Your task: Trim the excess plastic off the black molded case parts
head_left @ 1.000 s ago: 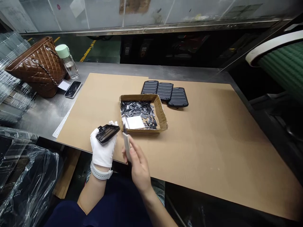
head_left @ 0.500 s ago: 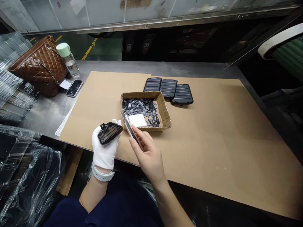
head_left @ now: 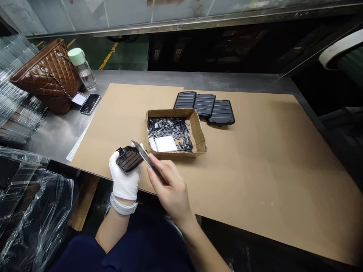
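Observation:
My left hand (head_left: 124, 183), in a white glove, is closed around a black ribbed plastic part (head_left: 129, 159), tilted with its ridged face up. Bare and to its right, my right hand (head_left: 171, 185) grips a utility knife (head_left: 150, 162) between thumb and fingers. The knife's blade points up and left, by the part's upper right edge; whether it touches is not clear. Just beyond the hands sits a shallow cardboard box (head_left: 200, 138) with many small black pieces (head_left: 167, 126) and a white block (head_left: 166, 144) inside.
Several black ribbed panels (head_left: 204, 105) lie behind the box on the cardboard sheet (head_left: 255, 170). At the left are a brown quilted bag (head_left: 51, 77), a water bottle (head_left: 86, 73), a phone (head_left: 90, 104) and a ruler strip (head_left: 76, 147). Clear plastic wrap (head_left: 48, 204) hangs at lower left.
The knife in my right hand has moved left and its blade has swung over to the black part's edge. My left hand has turned the part slightly so its ridged face shows more.

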Demonstrator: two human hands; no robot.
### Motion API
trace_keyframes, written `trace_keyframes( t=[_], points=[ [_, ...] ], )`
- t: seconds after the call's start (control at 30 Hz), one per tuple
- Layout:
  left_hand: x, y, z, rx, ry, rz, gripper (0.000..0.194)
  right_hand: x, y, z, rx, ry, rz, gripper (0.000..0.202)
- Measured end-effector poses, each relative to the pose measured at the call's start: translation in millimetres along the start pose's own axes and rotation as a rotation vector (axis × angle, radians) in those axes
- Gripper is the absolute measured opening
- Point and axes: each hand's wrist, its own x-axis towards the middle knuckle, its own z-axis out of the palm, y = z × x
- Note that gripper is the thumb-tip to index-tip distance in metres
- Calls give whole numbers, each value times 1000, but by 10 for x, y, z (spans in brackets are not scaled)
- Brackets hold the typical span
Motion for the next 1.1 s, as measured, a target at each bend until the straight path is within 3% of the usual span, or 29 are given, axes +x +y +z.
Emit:
trace_keyframes(
  t=[0.17,0.33,0.53,0.63,0.77,0.87,0.97,1.1],
  points=[
    [93,37,39,-211,14,-181,29,-62,-2,91,-86,33,-149,45],
    [81,63,89,-275,24,-249,34,-111,-9,151,-113,38,-188,46],
    [114,50,127,-267,-20,-177,37,-207,-53,239,-156,-41,-217,44],
    [115,82,141,-307,-36,-129,34,-273,-80,171,21,-67,-122,45],
    [52,159,144,-294,-197,-85,30,-270,-87,-38,249,-7,78,55],
    [-45,161,115,-216,-335,-87,42,-155,-93,-140,253,-75,153,56],
    [-157,109,80,-169,-443,-43,53,-12,-124,-152,175,-148,94,49],
    [-282,60,69,-119,-496,-4,62,102,-173,-114,77,-140,-19,46]
  ],
)
